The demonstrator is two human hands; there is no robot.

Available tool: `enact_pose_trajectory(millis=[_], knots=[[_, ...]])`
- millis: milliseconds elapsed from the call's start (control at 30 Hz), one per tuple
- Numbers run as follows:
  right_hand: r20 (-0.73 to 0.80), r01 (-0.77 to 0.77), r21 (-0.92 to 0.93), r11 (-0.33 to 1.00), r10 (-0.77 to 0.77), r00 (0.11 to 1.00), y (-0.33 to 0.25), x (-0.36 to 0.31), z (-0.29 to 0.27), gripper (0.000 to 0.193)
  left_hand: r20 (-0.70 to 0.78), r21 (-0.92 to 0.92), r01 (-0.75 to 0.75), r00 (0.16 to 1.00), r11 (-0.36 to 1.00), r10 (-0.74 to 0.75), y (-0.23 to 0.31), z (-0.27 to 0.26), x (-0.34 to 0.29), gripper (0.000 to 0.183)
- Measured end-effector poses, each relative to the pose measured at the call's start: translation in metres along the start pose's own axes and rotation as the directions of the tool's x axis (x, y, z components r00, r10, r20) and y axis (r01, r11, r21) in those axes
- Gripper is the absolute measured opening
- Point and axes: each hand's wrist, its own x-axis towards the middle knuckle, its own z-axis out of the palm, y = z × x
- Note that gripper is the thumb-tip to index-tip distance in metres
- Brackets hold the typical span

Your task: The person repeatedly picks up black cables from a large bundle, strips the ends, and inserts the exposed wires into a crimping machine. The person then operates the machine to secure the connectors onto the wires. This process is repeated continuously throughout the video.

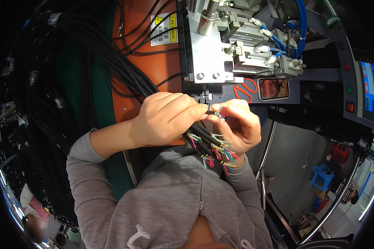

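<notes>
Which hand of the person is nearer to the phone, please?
The right hand: it is just below and left of the phone; the left hand is farther left.

We observe a dark cable end [211, 112] pinched between the left fingertips [200, 109] and right fingertips [230, 109]; its thin coloured wires [221, 114] splay at the right fingertips. Below the fingers, we see black braided cables [200, 135] bundled together, slanting rightward, their red, white, green and yellow conductors [212, 159] fanned out.
</notes>
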Motion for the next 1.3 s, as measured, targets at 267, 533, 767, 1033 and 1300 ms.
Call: enact_pose_trajectory(millis=[267,533,767,1033,1300], knots=[[0.097,-0.162,0.072,0.984,0.154,0.983,0.004,0.004,0.000,0.022,-0.053,-0.071,0.087,0.994,0.994,-0.091,0.002,0.003,0.005,0.017],[0.273,-0.366,-0.076,0.927,0.372,0.887,-0.013,0.033,-0.025,0.019,0.128,-0.058,0.183,0.976,0.981,-0.175,0.005,0.000,0.006,0.015],[0.254,-0.022,-0.387,0.922,0.130,0.958,-0.019,0.032,-0.020,0.020,0.151,0.007,0.214,0.966,0.977,-0.212,0.009,0.002,0.006,0.014],[0.275,0.220,-0.589,0.777,-0.063,0.959,-0.020,0.025,-0.008,0.021,0.146,0.075,0.241,0.957,0.968,-0.250,0.009,0.006,0.002,0.016],[0.439,-0.111,-0.593,0.798,0.435,0.786,-0.026,0.037,-0.029,0.017,0.167,0.168,0.126,0.974,0.978,-0.154,0.010,0.010,-0.002,0.017]])
